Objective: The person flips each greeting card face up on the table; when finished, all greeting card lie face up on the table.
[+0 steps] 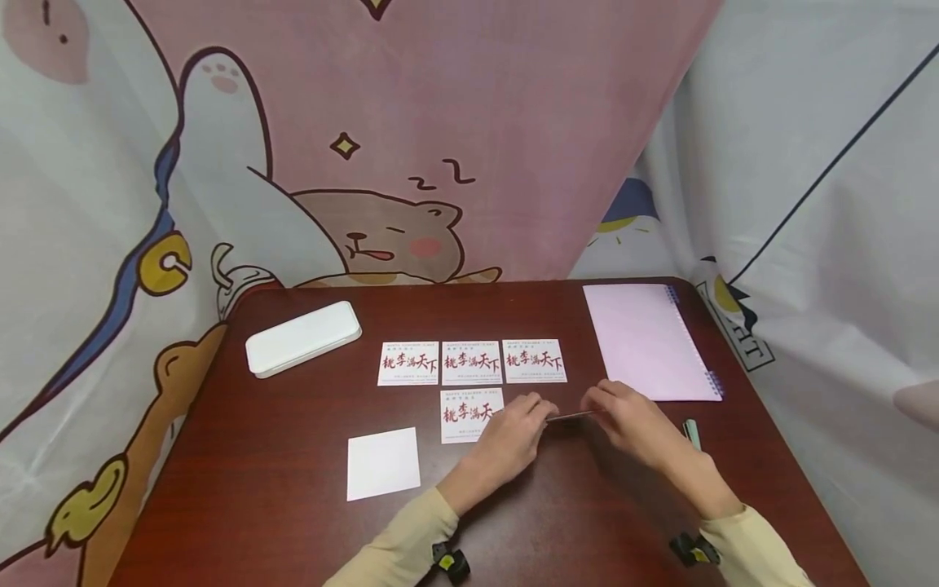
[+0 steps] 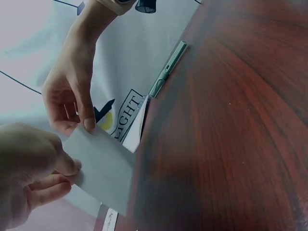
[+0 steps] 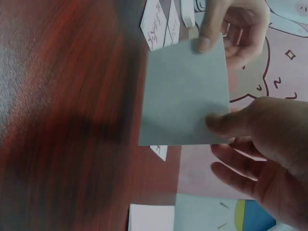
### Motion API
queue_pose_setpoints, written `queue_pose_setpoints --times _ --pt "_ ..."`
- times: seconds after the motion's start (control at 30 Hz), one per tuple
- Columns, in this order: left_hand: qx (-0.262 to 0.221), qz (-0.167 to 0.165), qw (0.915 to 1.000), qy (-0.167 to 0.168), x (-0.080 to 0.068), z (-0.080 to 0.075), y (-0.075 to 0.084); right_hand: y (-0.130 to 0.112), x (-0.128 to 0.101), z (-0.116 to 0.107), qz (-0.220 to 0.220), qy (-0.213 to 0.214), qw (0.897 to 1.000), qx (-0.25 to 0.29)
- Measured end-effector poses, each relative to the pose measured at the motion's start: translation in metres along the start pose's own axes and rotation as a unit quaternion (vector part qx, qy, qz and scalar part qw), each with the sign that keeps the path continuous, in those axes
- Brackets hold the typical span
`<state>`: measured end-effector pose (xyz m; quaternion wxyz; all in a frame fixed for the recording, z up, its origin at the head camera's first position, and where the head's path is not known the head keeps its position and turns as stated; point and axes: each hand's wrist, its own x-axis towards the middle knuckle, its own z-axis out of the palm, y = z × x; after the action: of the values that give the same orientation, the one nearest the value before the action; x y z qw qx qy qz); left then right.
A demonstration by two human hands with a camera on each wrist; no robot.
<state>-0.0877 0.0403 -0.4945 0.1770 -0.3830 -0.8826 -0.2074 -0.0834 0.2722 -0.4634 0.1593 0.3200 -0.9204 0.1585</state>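
Between them, my left hand (image 1: 513,432) and right hand (image 1: 632,420) pinch one square card (image 3: 185,96) by its upper corners. The card stands nearly upright above the table, so the head view catches only its thin edge. Its plain side faces me in both wrist views. Left of it lie cards with red Chinese characters: a row of three, with the middle one (image 1: 472,363) directly above a single card (image 1: 469,416) that my left hand partly covers. A blank white card (image 1: 383,463) lies face down nearer me.
A white case (image 1: 304,339) lies at the table's back left. At the right is a pink spiral notebook (image 1: 653,342), with a green pen (image 1: 692,433) just below it. Printed curtains (image 1: 469,122) surround the dark red table (image 1: 279,489).
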Motion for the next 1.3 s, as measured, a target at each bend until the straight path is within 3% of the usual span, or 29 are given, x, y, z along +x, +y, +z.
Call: queue_pose_setpoints --times 0.1,0.2,0.53,0.8,1.03,1.3 --pt "0.005 0.013 0.9995 0.028 -0.002 -0.001 -0.003 -0.003 -0.003 0.002 -0.017 0.025 1.000 -0.003" --pt "0.012 0.021 0.9992 0.032 -0.008 0.001 -0.006 -0.004 -0.008 0.007 -0.024 0.026 0.999 0.004" --pt "-0.012 0.024 0.9994 -0.023 -0.025 0.010 -0.013 -0.003 -0.018 0.028 -0.020 0.003 1.000 0.021" --pt "-0.018 0.008 0.9979 -0.062 -0.030 0.017 -0.019 -0.001 -0.023 0.046 0.024 -0.031 0.999 -0.003" --pt "0.001 0.006 0.9971 -0.076 -0.032 0.025 -0.025 -0.003 -0.024 0.055 0.057 -0.064 0.996 -0.016" --pt "-0.002 -0.012 0.9964 -0.084 -0.032 0.028 -0.026 -0.001 -0.024 0.058 0.058 -0.058 0.997 -0.011"
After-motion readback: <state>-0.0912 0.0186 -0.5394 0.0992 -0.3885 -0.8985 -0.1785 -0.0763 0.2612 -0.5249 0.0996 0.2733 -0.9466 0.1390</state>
